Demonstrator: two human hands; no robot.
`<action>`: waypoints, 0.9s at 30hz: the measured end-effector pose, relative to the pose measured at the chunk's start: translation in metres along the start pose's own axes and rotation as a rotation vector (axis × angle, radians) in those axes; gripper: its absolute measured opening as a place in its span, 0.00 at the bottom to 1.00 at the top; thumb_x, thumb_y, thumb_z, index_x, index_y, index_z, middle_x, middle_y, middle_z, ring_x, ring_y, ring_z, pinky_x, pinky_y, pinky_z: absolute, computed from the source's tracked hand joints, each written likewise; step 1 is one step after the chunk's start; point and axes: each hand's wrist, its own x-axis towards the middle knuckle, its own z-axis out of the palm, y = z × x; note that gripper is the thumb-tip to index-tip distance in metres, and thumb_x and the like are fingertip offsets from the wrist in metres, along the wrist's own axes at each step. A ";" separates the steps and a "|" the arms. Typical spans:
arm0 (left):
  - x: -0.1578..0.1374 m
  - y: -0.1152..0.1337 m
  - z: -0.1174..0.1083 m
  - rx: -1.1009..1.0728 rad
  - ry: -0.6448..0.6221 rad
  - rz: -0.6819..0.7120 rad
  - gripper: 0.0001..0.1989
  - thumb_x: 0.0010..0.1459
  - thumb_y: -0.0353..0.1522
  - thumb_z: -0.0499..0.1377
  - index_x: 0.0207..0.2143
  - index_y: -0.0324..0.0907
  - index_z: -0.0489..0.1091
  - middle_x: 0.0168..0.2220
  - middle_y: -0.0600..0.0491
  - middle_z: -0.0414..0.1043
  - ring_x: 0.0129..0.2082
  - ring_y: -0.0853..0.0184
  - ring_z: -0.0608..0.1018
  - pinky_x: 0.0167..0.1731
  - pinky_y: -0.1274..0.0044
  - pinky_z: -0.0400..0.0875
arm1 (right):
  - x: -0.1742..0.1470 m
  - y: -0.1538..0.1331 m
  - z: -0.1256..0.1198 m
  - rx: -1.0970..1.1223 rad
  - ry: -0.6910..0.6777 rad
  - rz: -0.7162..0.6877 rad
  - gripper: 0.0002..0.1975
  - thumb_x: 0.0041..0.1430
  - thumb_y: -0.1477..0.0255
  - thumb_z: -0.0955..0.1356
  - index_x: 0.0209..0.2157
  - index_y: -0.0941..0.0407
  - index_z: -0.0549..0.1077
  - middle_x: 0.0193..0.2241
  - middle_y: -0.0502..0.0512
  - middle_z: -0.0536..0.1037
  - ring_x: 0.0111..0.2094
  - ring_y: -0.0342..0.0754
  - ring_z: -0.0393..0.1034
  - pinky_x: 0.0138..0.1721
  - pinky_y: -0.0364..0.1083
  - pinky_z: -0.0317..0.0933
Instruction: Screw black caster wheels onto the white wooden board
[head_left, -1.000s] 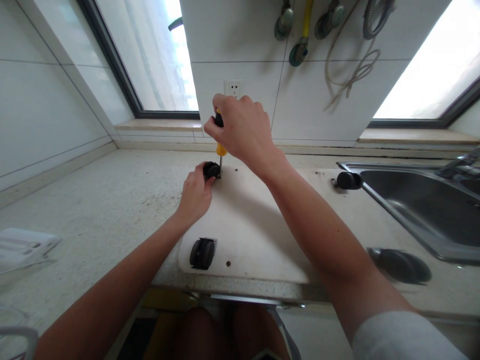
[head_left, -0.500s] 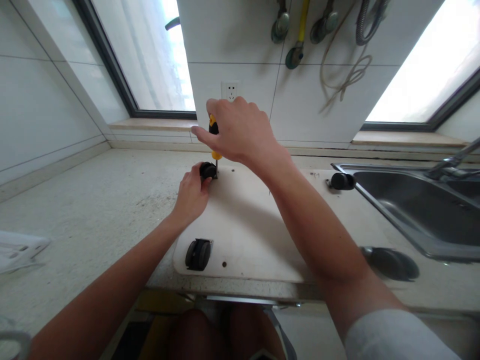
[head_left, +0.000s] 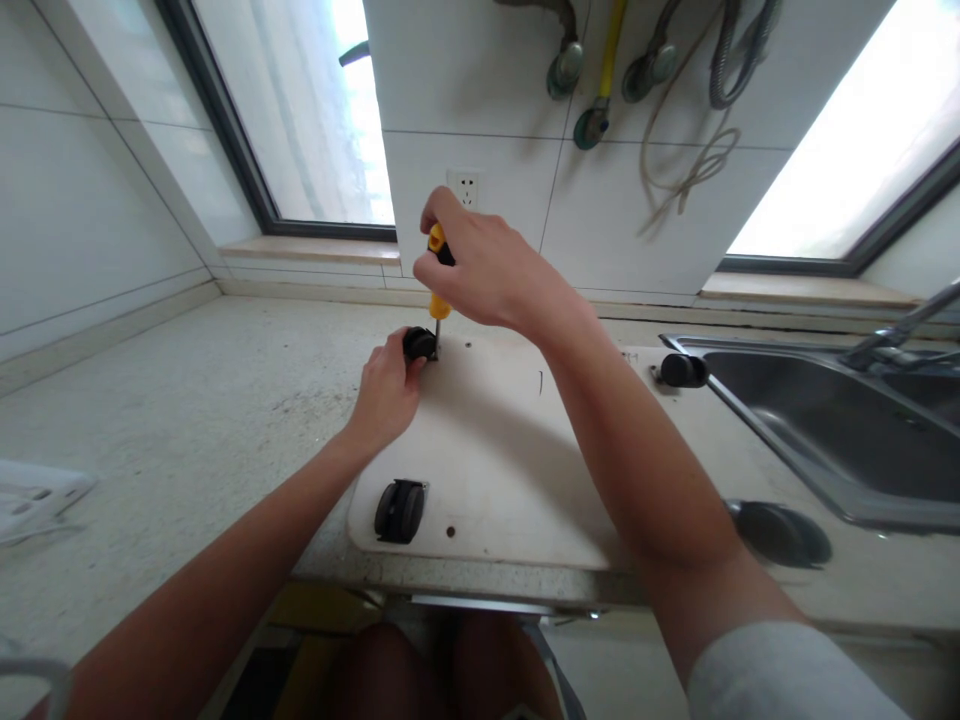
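Note:
My right hand (head_left: 487, 260) is closed round the yellow and black handle of a screwdriver (head_left: 440, 304). The screwdriver stands upright, its shaft reaching down to the mounting plate of a black caster wheel (head_left: 420, 343). With fingers and thumb, my left hand (head_left: 386, 390) grips that caster at the far left corner of a white board (head_left: 510, 480). Whether the tip sits in a screw is too small to tell. Another caster (head_left: 400, 511) is at the board's near left corner. Two more, a far right caster (head_left: 683, 370) and a near right caster (head_left: 780, 532), are on its right side.
The board lies on a speckled countertop (head_left: 247, 380). To the right is a steel sink (head_left: 795, 420) with a faucet (head_left: 892, 335). A white plastic piece (head_left: 41, 495) lies at the left. Behind are a wall socket (head_left: 466, 190), pipe valves (head_left: 592, 125) and a tied cord (head_left: 701, 165).
My right hand has turned on the screwdriver handle, its thumb and fingers now curled closer round it. My left hand keeps its hold on the caster. The view has shifted slightly.

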 end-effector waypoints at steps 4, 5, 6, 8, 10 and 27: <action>0.000 0.000 0.000 -0.007 0.003 -0.002 0.26 0.69 0.32 0.55 0.68 0.38 0.65 0.53 0.35 0.80 0.54 0.41 0.81 0.57 0.48 0.77 | -0.001 0.000 -0.002 -0.078 0.083 0.113 0.13 0.74 0.58 0.63 0.45 0.53 0.71 0.40 0.63 0.79 0.40 0.59 0.70 0.44 0.54 0.61; 0.000 0.000 0.000 -0.010 0.005 -0.004 0.26 0.69 0.32 0.55 0.68 0.38 0.65 0.53 0.35 0.80 0.54 0.41 0.81 0.57 0.48 0.77 | -0.002 0.000 -0.002 -0.078 0.082 0.100 0.13 0.75 0.59 0.62 0.45 0.53 0.71 0.40 0.63 0.78 0.40 0.59 0.70 0.44 0.54 0.60; -0.001 0.000 0.000 -0.011 0.004 -0.006 0.26 0.70 0.32 0.55 0.68 0.38 0.65 0.53 0.35 0.80 0.55 0.41 0.81 0.57 0.48 0.77 | -0.002 -0.001 -0.003 -0.061 0.057 0.065 0.12 0.76 0.63 0.60 0.46 0.53 0.71 0.40 0.62 0.79 0.40 0.58 0.70 0.44 0.54 0.60; -0.001 0.000 0.000 -0.011 -0.005 -0.008 0.26 0.70 0.32 0.55 0.68 0.38 0.65 0.53 0.34 0.79 0.55 0.41 0.81 0.57 0.49 0.77 | -0.003 -0.003 -0.005 -0.018 -0.006 -0.009 0.10 0.73 0.68 0.61 0.50 0.53 0.71 0.42 0.61 0.79 0.40 0.56 0.70 0.44 0.53 0.60; 0.000 0.000 0.000 -0.008 -0.010 -0.005 0.26 0.70 0.32 0.55 0.68 0.37 0.65 0.54 0.34 0.79 0.55 0.41 0.81 0.57 0.49 0.77 | -0.004 -0.005 -0.006 -0.031 -0.016 0.012 0.10 0.72 0.65 0.64 0.51 0.53 0.71 0.43 0.62 0.79 0.41 0.57 0.70 0.44 0.52 0.61; 0.000 -0.001 0.002 -0.002 0.007 0.015 0.25 0.70 0.31 0.54 0.68 0.35 0.65 0.53 0.33 0.80 0.53 0.40 0.81 0.55 0.46 0.78 | -0.002 -0.006 0.000 -0.087 0.024 0.019 0.13 0.72 0.65 0.64 0.53 0.53 0.70 0.43 0.61 0.79 0.41 0.57 0.71 0.44 0.53 0.62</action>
